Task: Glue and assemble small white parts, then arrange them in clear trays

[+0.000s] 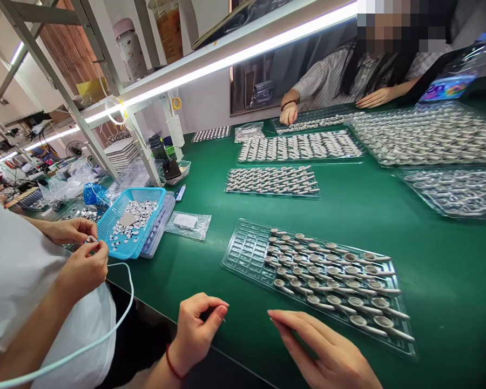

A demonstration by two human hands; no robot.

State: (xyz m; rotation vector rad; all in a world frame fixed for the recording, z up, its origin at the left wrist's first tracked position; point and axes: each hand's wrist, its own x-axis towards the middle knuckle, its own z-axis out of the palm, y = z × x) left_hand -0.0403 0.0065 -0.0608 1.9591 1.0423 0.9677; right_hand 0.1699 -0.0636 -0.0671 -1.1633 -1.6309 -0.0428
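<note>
Low at the centre, my left hand (200, 327), with a red cord at the wrist, is closed in a pinch at the table's front edge. A tiny sliver shows beneath its thumb, too small to name. My right hand (322, 348) reaches in from the bottom, its thumb and fingertips pressed together; whatever they pinch, if anything, is hidden. Just beyond both hands lies a clear plastic blister tray (243, 251). Rows of small grey, spoon-shaped parts (314, 286) with round cupped heads fill its middle and right; the left-hand pockets are bare.
At left, a co-worker's hands (83, 259) hold a small part near a blue basket (149, 221) of small white-and-dark pieces. A labelled plastic bag (188, 224) lies beside it. Farther back are more filled trays (273, 181) and another person's hand (288, 113). A pale cable (125, 313) loops at left.
</note>
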